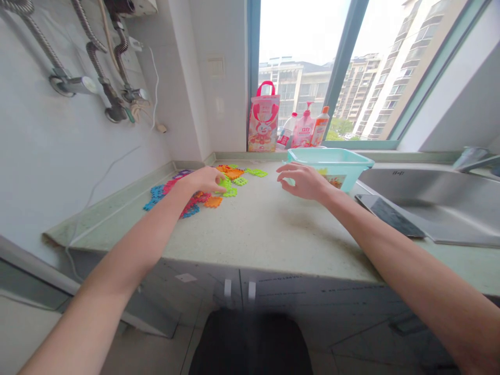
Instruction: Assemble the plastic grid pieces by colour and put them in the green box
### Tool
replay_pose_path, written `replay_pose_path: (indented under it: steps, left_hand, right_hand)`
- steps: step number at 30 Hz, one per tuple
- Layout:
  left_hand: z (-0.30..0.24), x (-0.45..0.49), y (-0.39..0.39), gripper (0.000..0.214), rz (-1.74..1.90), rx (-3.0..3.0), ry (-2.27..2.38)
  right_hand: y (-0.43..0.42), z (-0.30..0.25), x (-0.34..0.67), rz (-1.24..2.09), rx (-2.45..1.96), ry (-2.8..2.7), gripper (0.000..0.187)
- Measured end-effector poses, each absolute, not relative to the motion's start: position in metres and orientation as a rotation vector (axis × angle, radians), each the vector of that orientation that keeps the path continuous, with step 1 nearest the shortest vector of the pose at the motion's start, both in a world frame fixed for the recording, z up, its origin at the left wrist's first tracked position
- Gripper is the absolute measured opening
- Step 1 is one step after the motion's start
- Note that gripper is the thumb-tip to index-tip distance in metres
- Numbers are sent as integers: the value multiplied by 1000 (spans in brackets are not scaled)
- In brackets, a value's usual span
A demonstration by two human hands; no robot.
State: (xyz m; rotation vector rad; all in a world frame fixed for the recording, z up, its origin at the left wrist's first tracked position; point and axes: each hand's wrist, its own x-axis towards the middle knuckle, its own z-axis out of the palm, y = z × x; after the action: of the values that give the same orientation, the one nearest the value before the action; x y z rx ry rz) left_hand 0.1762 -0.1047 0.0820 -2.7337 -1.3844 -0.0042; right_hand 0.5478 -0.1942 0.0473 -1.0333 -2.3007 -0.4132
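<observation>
Several flat plastic interlocking toy pieces (195, 195) in green, orange, red, blue and purple lie scattered on the pale green counter (253, 229). My left hand (203, 180) reaches over the pile, its fingers pinched on a green piece (225, 184). My right hand (302, 179) hovers a little above the counter, fingers loosely apart and holding nothing, just in front of a turquoise plastic basket (328, 164) that stands to its right.
A steel sink (437, 195) lies at the right with a dark phone (388, 214) on its edge. A pink gift bag (263, 120) and detergent bottles (308, 127) stand on the window sill. Pipes and valves hang on the left wall.
</observation>
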Motion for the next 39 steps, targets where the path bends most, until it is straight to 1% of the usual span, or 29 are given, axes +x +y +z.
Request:
replay_pose_path:
  steps: [3,4,6,9,11,13,19,26,29,34,37,39]
  left_hand:
    - [78,182,-107,64,-96,-2834,-1331]
    - [77,183,-106,65,-143,-2864,-1328]
    - [78,180,-104,60,-250,-2842,-1354]
    - [81,169,-95,44,-325,-2574,-1428]
    - [83,160,-89,37,-264,-2395,-1469]
    - [85,152,-85,36,-178,-2297,-1511]
    - [93,154,-92,32,-20,-2274,-1623]
    - [83,172,-101,48,160,-2158,-1735]
    - [78,175,-101,48,181,-2172,-1740]
    - [80,183,-106,33,110,-2316,-1695]
    - [81,193,-114,24,91,-2437,-1591]
    - [80,200,-120,21,73,-2538,-1480]
  right_hand:
    - [-195,47,548,-392,-1056,-2309,22]
    - [-195,47,547,-386,-1059,-2312,22]
    - [-196,46,547,-391,-1063,-2317,22]
    - [-196,46,547,-428,-1059,-2318,22]
    - [-195,45,547,-446,-1049,-2322,21]
    - [-193,44,548,-442,-1040,-2334,21]
    - [-191,42,550,-422,-1068,-2367,22]
    - [-190,42,551,-411,-1102,-2350,22]
    - [-189,41,551,-416,-1112,-2353,22]
    - [-188,40,551,-404,-1120,-2363,22]
    - [-188,40,551,-393,-1134,-2362,22]
    - [-189,41,551,-395,-1147,-2361,21]
